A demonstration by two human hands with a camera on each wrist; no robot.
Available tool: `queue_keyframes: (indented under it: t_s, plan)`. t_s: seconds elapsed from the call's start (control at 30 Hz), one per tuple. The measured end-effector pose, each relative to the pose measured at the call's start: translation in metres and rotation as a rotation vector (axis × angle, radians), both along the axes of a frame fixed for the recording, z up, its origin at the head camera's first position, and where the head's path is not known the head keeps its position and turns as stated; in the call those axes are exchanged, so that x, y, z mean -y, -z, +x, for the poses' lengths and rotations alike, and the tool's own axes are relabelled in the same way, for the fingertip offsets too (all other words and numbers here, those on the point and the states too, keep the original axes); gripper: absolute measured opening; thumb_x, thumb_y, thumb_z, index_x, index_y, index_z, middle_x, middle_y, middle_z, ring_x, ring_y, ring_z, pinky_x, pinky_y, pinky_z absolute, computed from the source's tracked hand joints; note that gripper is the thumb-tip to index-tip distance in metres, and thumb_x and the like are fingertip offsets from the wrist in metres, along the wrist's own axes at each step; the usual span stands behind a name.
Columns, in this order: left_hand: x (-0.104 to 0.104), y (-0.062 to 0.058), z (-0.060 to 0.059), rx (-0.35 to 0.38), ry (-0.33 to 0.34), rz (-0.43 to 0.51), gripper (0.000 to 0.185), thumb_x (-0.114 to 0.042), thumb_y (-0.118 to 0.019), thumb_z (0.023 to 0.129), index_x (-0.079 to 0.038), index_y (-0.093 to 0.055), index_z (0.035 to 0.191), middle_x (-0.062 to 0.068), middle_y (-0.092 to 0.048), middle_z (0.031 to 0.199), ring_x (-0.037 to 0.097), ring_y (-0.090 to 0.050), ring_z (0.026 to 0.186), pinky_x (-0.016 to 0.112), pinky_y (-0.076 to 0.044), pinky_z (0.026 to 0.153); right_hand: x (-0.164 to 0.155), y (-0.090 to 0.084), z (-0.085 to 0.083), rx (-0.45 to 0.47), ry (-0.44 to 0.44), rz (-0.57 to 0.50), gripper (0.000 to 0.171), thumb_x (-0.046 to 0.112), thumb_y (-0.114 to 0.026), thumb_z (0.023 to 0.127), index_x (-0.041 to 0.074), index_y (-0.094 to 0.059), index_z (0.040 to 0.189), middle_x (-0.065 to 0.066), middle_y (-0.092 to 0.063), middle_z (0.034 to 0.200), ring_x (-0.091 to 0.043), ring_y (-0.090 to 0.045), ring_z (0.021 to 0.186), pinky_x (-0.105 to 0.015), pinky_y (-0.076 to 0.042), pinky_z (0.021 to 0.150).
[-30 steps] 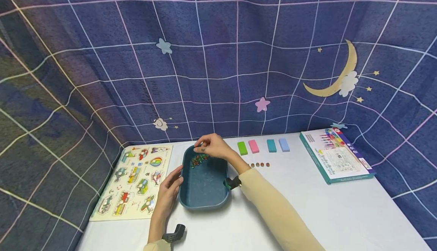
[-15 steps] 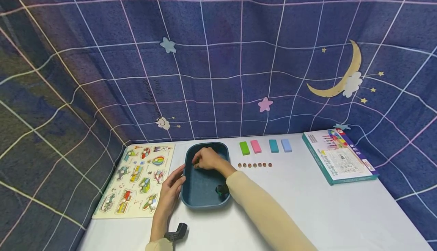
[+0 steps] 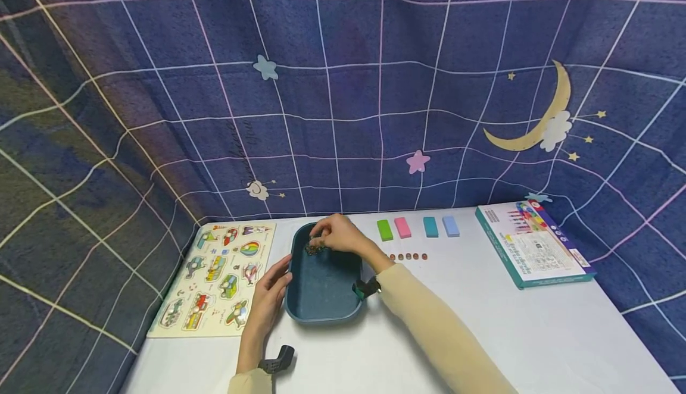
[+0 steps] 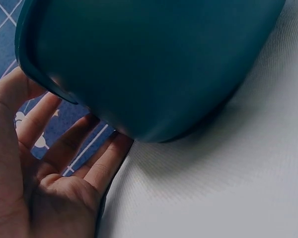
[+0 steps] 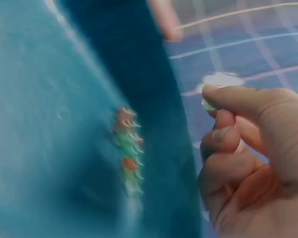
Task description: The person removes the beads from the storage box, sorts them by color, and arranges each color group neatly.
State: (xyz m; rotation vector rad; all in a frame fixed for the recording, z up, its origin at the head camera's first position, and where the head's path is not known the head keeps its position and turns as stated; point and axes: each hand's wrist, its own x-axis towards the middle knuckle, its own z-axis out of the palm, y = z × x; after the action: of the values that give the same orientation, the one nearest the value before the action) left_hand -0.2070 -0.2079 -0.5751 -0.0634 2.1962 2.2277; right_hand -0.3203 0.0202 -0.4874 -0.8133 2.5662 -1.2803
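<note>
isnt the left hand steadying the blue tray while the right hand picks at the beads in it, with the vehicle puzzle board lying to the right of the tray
Nearly. The left hand does rest against the blue tray, and the right hand is at the beads. But the head view shows the vehicle puzzle board lying to the left of the tray, not the right.

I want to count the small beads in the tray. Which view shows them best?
The right wrist view: the beads fill more of the picture there, red and green against the tray wall, though blurred. The head view shows only a tiny dark cluster under the right hand. The left wrist view shows none, only the tray's outside.
</note>
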Motion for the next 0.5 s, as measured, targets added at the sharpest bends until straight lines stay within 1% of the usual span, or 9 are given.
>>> queue_keyframes:
  t_s: [0.1, 0.13, 0.2, 0.3, 0.37, 0.4, 0.43, 0.47, 0.5]
  plan:
    - [0.001, 0.000, 0.000, 0.012, -0.009, -0.015, 0.049, -0.015, -0.062, 0.105, -0.014, -0.055, 0.154, 0.012, -0.049, 0.164, -0.002, -0.056, 0.132, 0.010, -0.050, 0.104, -0.030, -0.010, 0.007, 0.007, 0.044, -0.066, 0.025, 0.022, -0.082, 0.094, 0.005, -0.081, 0.113, 0.005, -0.057, 0.063, -0.007, -0.047, 0.052, -0.021, -0.041, 0.054]
    - [0.002, 0.000, 0.000, 0.012, -0.011, -0.020, 0.050, -0.015, -0.062, 0.105, -0.014, -0.055, 0.154, 0.012, -0.049, 0.164, -0.001, -0.056, 0.133, 0.009, -0.049, 0.104, -0.042, -0.010, 0.011, 0.002, 0.067, -0.075, 0.024, 0.023, -0.082, 0.094, 0.008, -0.081, 0.112, 0.005, -0.057, 0.064, -0.007, -0.047, 0.054, -0.022, -0.041, 0.056]
    - [0.002, 0.001, 0.001, 0.016, -0.018, -0.023, 0.049, -0.016, -0.063, 0.105, -0.015, -0.055, 0.154, 0.011, -0.050, 0.164, 0.004, -0.055, 0.136, 0.009, -0.049, 0.105, -0.066, -0.006, 0.019, 0.021, 0.106, -0.100, 0.025, 0.023, -0.082, 0.094, 0.008, -0.081, 0.113, 0.003, -0.059, 0.067, -0.009, -0.047, 0.053, -0.024, -0.041, 0.053]
    - [0.000, 0.001, 0.001, 0.017, -0.020, -0.021, 0.049, -0.016, -0.063, 0.104, -0.015, -0.056, 0.153, 0.011, -0.050, 0.163, 0.003, -0.055, 0.136, 0.009, -0.049, 0.106, -0.099, 0.008, 0.030, 0.027, 0.149, -0.124, 0.022, 0.019, -0.082, 0.093, 0.007, -0.080, 0.111, -0.006, -0.065, 0.070, -0.010, -0.052, 0.052, -0.023, -0.042, 0.050]
    - [-0.001, 0.000, 0.001, 0.022, -0.021, -0.023, 0.050, -0.017, -0.064, 0.104, -0.015, -0.056, 0.153, 0.010, -0.051, 0.163, 0.003, -0.055, 0.136, 0.010, -0.049, 0.106, -0.116, 0.020, 0.038, 0.029, 0.162, -0.124, 0.019, 0.015, -0.081, 0.092, 0.006, -0.080, 0.109, -0.007, -0.065, 0.068, -0.009, -0.051, 0.049, -0.022, -0.040, 0.046]
    - [-0.002, 0.000, 0.000, 0.024, -0.022, -0.026, 0.050, -0.017, -0.064, 0.104, -0.016, -0.056, 0.153, 0.009, -0.051, 0.163, 0.001, -0.055, 0.135, 0.010, -0.049, 0.106, -0.123, 0.026, 0.041, 0.015, 0.157, -0.114, 0.016, 0.009, -0.079, 0.092, 0.005, -0.080, 0.107, -0.008, -0.065, 0.067, -0.008, -0.052, 0.051, -0.021, -0.041, 0.048]
    - [-0.002, 0.000, 0.000, 0.024, -0.025, -0.030, 0.049, -0.018, -0.064, 0.104, -0.016, -0.057, 0.153, 0.008, -0.051, 0.163, 0.001, -0.055, 0.136, 0.010, -0.049, 0.106, -0.129, 0.032, 0.045, 0.005, 0.155, -0.097, 0.014, 0.006, -0.077, 0.092, 0.006, -0.081, 0.106, -0.005, -0.065, 0.067, -0.006, -0.051, 0.053, -0.019, -0.040, 0.049]
    - [-0.002, -0.001, 0.000, 0.024, -0.025, -0.037, 0.049, -0.018, -0.064, 0.104, -0.017, -0.057, 0.153, 0.008, -0.051, 0.163, 0.004, -0.055, 0.138, 0.010, -0.049, 0.106, -0.134, 0.037, 0.047, -0.007, 0.151, -0.072, 0.015, 0.005, -0.076, 0.092, 0.007, -0.081, 0.106, -0.001, -0.065, 0.068, -0.004, -0.048, 0.054, -0.018, -0.038, 0.050]
    - [-0.002, -0.001, 0.000, 0.024, -0.027, -0.041, 0.049, -0.018, -0.063, 0.104, -0.017, -0.057, 0.153, 0.008, -0.051, 0.163, 0.008, -0.054, 0.141, 0.010, -0.049, 0.106, -0.137, 0.042, 0.050, -0.013, 0.145, -0.049, 0.016, 0.004, -0.075, 0.092, 0.008, -0.081, 0.105, 0.000, -0.064, 0.069, -0.003, -0.047, 0.055, -0.018, -0.037, 0.050]
